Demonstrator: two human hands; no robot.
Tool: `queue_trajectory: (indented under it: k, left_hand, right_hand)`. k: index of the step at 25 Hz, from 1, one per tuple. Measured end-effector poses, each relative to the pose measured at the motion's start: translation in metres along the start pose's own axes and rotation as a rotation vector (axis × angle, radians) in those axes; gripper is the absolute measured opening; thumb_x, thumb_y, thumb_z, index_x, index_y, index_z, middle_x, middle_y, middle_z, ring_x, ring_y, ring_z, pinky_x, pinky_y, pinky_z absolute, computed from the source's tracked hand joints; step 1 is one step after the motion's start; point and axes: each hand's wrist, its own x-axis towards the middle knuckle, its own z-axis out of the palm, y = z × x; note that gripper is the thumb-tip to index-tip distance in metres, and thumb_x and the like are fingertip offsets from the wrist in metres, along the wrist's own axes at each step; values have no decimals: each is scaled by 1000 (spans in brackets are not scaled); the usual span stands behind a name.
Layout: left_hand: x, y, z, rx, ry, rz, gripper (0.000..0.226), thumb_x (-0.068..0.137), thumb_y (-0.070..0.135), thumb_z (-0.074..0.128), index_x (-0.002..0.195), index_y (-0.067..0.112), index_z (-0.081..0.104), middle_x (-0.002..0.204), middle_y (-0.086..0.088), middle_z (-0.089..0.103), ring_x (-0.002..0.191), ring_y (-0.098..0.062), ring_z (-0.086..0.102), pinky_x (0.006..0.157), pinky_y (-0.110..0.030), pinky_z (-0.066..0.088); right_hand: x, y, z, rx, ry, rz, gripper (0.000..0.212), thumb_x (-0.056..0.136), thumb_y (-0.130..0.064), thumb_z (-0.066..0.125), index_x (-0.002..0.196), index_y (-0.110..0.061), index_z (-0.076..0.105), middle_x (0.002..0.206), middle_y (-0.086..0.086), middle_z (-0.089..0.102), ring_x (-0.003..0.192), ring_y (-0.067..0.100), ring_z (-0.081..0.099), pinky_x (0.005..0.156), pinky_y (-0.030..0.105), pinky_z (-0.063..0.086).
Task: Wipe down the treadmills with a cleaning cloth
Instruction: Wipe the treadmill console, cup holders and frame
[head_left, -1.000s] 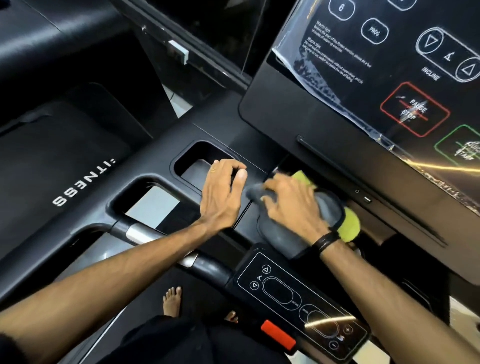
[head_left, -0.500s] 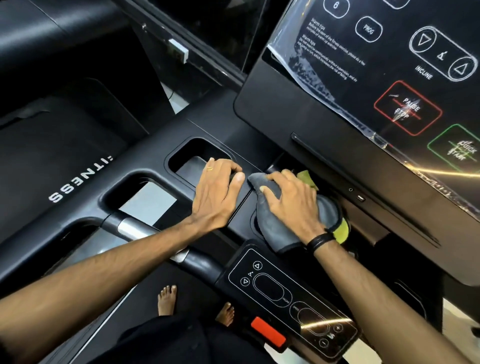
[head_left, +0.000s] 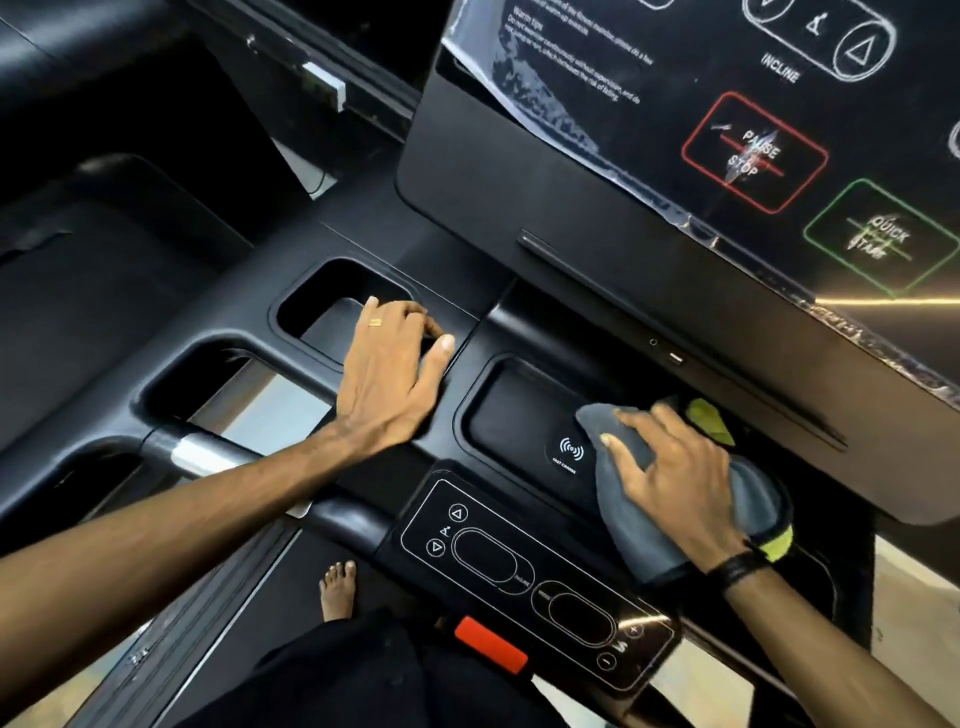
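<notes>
The black treadmill console fills the view, with a recessed charging tray at its middle. My right hand presses a grey cloth with a yellow-green underside flat into the right part of that tray, fingers spread over it. The "fast charge" mark shows just left of the cloth. My left hand rests on the console ridge left of the tray, its fingers curled over the edge of a cup-holder recess.
The tilted display panel with pause/stop and quick-start marks overhangs the tray at the upper right. A lower control strip and red safety key lie near me. A handrail runs left. My bare foot stands on the belt.
My right hand has slid the cloth to the right along the tray, uncovering the charge mark. My left hand has stayed on the ridge.
</notes>
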Motion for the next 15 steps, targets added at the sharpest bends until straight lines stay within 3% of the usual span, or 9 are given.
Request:
queue_trajectory:
  k: [4,8,10,12,15]
  left_hand:
    - [1,0,2,24,-17,1,45,101,46,33,98,10,60,108,-5,57,109,-24,51,119,-42,17]
    - [1,-1,1,47,-42,17,48,101,48,31,99,11,60,110,-5,57,112,-22,50,119,-47,19]
    - [1,-2,1,66,-56,22,49,101,48,29,100,11,61,112,-5,57,116,-22,51,119,-49,18]
    - [1,-4,2,71,-58,19,50,102,49,27,101,12,61,115,-4,58,118,-22,50,120,-49,17]
    - [1,-5,3,63,-49,4,49,102,50,27,101,13,60,115,-3,57,116,-21,50,119,-48,17]
  right_hand:
    - [35,-47,6,38,2,-33,18,87,-34,70,99,-20,69,91,3,61,74,31,65,53,38,45]
    - [72,-104,8,88,-72,-102,14,86,-30,69,89,-16,66,88,4,61,71,31,64,54,36,40]
    - [62,-103,1,167,-167,-211,16,88,-32,67,90,-16,66,87,2,59,69,32,63,54,34,34]
    - [41,-89,-8,237,-293,-320,20,89,-37,64,98,-21,69,88,-2,59,72,31,63,56,34,37]
    - [41,-80,-15,266,-350,-346,19,86,-39,68,98,-24,72,85,-6,61,72,27,63,56,30,36]
